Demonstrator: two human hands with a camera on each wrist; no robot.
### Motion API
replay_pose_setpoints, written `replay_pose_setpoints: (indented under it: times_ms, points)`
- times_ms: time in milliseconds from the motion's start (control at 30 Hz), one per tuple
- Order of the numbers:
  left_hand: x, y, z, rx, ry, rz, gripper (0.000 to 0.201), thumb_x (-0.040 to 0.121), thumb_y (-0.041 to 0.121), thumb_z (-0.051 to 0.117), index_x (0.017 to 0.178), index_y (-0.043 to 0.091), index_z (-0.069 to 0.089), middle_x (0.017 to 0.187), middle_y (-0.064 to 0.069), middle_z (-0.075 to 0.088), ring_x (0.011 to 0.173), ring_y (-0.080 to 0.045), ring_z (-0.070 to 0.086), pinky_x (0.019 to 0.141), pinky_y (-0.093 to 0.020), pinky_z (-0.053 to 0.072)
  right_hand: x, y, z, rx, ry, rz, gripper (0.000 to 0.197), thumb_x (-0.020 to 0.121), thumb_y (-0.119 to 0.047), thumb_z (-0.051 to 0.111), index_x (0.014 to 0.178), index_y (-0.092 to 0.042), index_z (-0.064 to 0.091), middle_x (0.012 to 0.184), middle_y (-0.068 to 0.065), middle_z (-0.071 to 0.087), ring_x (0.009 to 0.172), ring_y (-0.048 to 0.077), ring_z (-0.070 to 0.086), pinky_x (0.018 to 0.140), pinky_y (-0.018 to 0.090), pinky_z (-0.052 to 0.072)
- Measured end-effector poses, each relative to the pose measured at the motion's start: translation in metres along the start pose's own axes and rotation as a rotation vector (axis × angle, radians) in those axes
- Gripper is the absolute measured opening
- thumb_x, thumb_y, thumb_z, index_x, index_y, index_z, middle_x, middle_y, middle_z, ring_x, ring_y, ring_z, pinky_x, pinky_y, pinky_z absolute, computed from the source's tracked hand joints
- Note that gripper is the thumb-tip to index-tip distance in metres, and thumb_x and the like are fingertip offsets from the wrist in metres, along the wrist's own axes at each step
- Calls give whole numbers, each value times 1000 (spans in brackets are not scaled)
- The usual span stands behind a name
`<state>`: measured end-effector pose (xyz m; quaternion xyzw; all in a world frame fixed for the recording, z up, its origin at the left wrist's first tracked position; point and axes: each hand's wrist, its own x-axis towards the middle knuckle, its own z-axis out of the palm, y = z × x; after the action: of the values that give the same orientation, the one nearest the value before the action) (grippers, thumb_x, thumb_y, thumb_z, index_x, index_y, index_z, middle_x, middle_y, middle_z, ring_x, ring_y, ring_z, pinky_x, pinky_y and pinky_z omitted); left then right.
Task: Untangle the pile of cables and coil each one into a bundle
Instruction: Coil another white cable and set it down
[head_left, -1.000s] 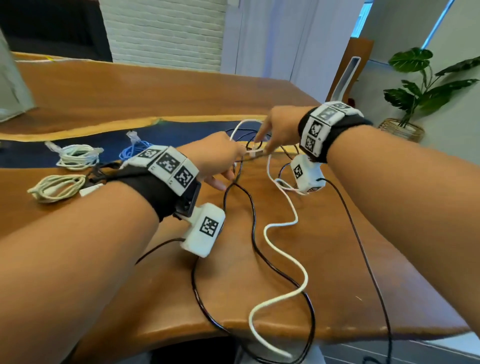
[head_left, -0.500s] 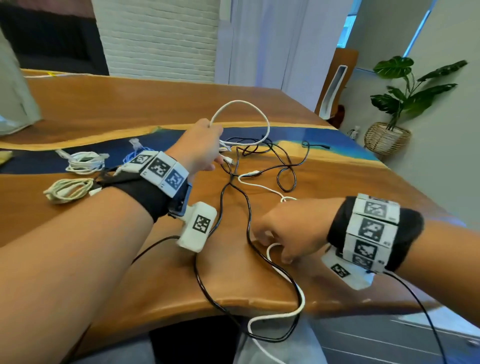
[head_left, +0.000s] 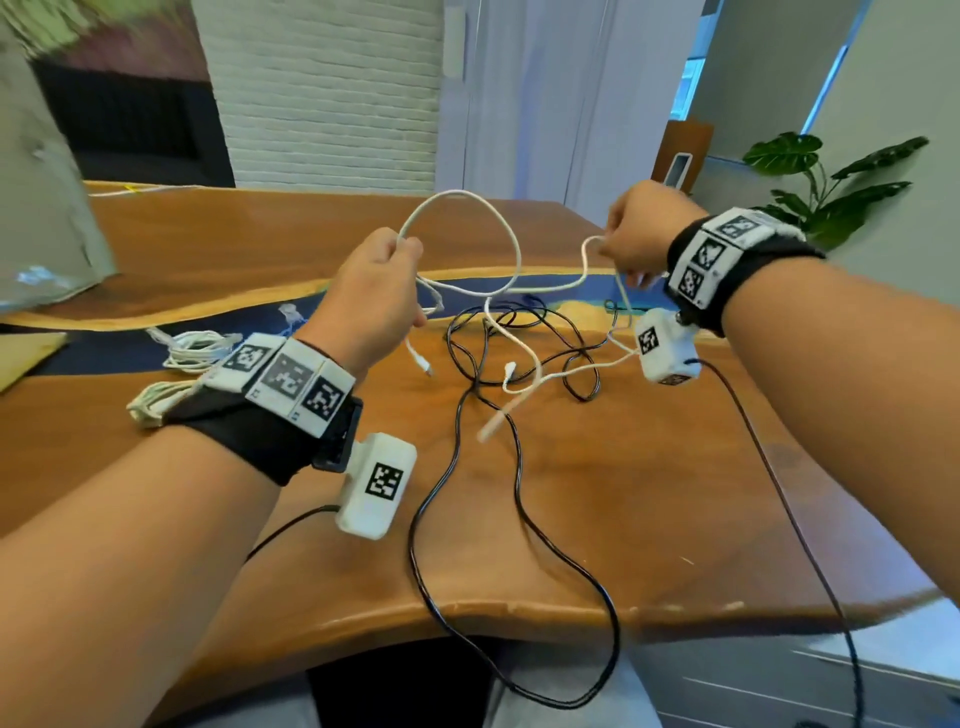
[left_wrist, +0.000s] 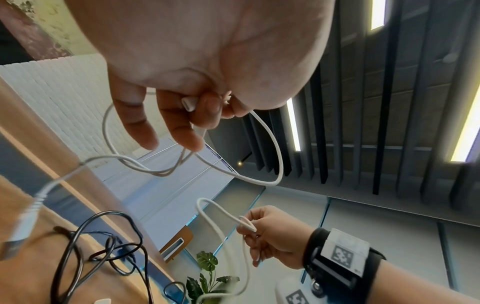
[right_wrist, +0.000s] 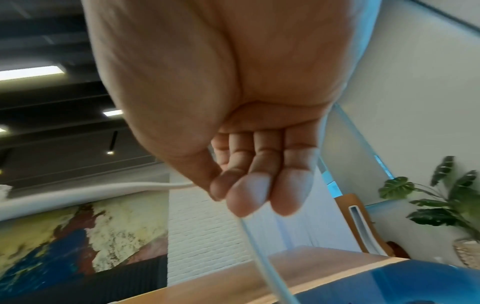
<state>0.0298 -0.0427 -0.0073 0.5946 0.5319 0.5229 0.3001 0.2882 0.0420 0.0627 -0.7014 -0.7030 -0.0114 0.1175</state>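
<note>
A white cable (head_left: 511, 234) is lifted above the wooden table (head_left: 649, 493), arching in a loop between my hands. My left hand (head_left: 395, 270) grips one end of it, with the white plug (left_wrist: 189, 104) between its curled fingers. My right hand (head_left: 618, 247) pinches the same cable farther along, thumb against fingertips (right_wrist: 246, 195), and the cable (right_wrist: 259, 257) hangs down from there. Its loose strands and plugs dangle over a tangled black cable (head_left: 519, 338) on the table, which trails over the front edge.
Two coiled white bundles (head_left: 200, 348) (head_left: 150, 400) lie at the left, behind my left wrist. A blue strip (head_left: 104, 358) runs across the table. A potted plant (head_left: 826, 192) and a chair (head_left: 680, 161) stand beyond the right end.
My right hand rose from near the front edge to the far right, pulling the white cable up. My left hand lifted with its loop. The white cable no longer hangs over the front edge.
</note>
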Motion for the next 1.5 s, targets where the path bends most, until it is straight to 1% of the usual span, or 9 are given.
replay_pose_setpoints:
  times_ms: [233, 400, 600, 700, 867, 1000, 1167, 1367, 1500]
  points:
    - [0, 5, -7, 75, -13, 96, 27, 106, 27, 38, 91, 18, 59, 69, -6, 59, 65, -21, 57, 72, -46, 51, -16, -14, 19, 215, -5, -66, 37, 96, -8, 57, 131, -20, 63, 110, 1, 68, 91, 26, 70, 81, 36, 58]
    - [2, 4, -11, 152, -109, 157, 33, 108, 23, 39, 93, 19, 68, 71, -11, 57, 64, -21, 52, 62, -35, 42, -69, -65, 27, 1270, -401, -225, 47, 98, -47, 55, 135, -20, 58, 112, 16, 74, 95, 32, 72, 85, 41, 56]
    - [4, -3, -45, 113, -176, 28, 29, 109, 16, 37, 121, 22, 63, 59, 4, 48, 57, -14, 46, 62, -33, 44, -68, -72, 42, 1191, -308, -351, 22, 105, -7, 51, 119, -7, 69, 60, 1, 37, 46, 13, 36, 45, 28, 44]
    - [1, -15, -76, 531, -264, -68, 26, 107, 32, 39, 96, 30, 62, 66, -3, 54, 60, -18, 45, 61, -34, 39, -57, -50, 35, 1138, -139, -240, 24, 106, -14, 51, 113, -13, 74, 63, 2, 38, 48, 14, 35, 40, 25, 37]
    - [-7, -35, -88, 555, -311, -131, 42, 106, 30, 41, 82, 22, 74, 77, -11, 70, 54, -13, 52, 60, -34, 43, -44, -21, 34, 527, -44, -100, 25, 103, -18, 57, 119, -30, 72, 100, 3, 73, 81, 25, 67, 75, 49, 58]
    - [-12, -34, -77, 174, -275, -78, 39, 107, 21, 41, 90, 10, 74, 72, -5, 71, 81, -28, 65, 82, -48, 54, -65, -44, 35, 436, 72, -249, 35, 100, -22, 61, 134, -31, 64, 129, -13, 62, 122, 13, 57, 101, 33, 45]
    - [-21, -11, -61, -191, -319, 54, 33, 108, 11, 38, 102, 0, 68, 63, -6, 60, 62, -21, 58, 68, -25, 51, -102, -93, 43, 663, -231, -613, 59, 88, -34, 79, 141, -41, 53, 131, -14, 65, 120, 0, 61, 103, 27, 49]
    - [-32, 12, -78, -552, -241, 159, 35, 108, 12, 32, 122, 2, 63, 62, -4, 53, 47, -17, 44, 70, -37, 56, -107, -109, 78, 573, -338, -545, 11, 100, -22, 64, 105, -20, 73, 90, 0, 77, 80, 12, 73, 82, 33, 60]
    - [-35, 11, -90, -341, -124, 117, 33, 107, 5, 32, 129, 11, 57, 64, -7, 56, 45, -19, 35, 57, -31, 53, -101, -96, 85, 842, -306, -289, 40, 106, -38, 51, 93, -11, 76, 73, -3, 72, 52, 17, 55, 45, 32, 48]
